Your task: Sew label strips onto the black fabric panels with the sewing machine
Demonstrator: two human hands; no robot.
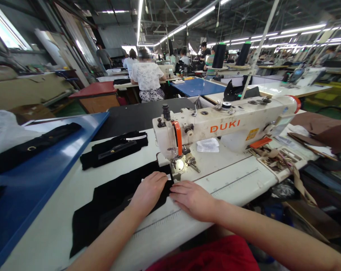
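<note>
A black fabric piece [108, 197] lies on the white sewing table, its right end just in front of the sewing machine's needle area [178, 163]. My left hand [151, 191] rests on that end with bent fingers drawn together, gripping the cloth. Part of a small white strip [169, 177] shows by its fingertips. At the cloth's right edge, my right hand [191, 198] has its fingers closed on the border; the thumb is mostly hidden. The white sewing machine [204, 128] stands behind both hands.
Another folded black piece [116, 148] with a zipper lies at the back left. A blue board [54, 162] borders the table on the left. To the right sit a parts tray [280, 162] with tan straps and brown material [328, 131]. People [147, 77] work farther back.
</note>
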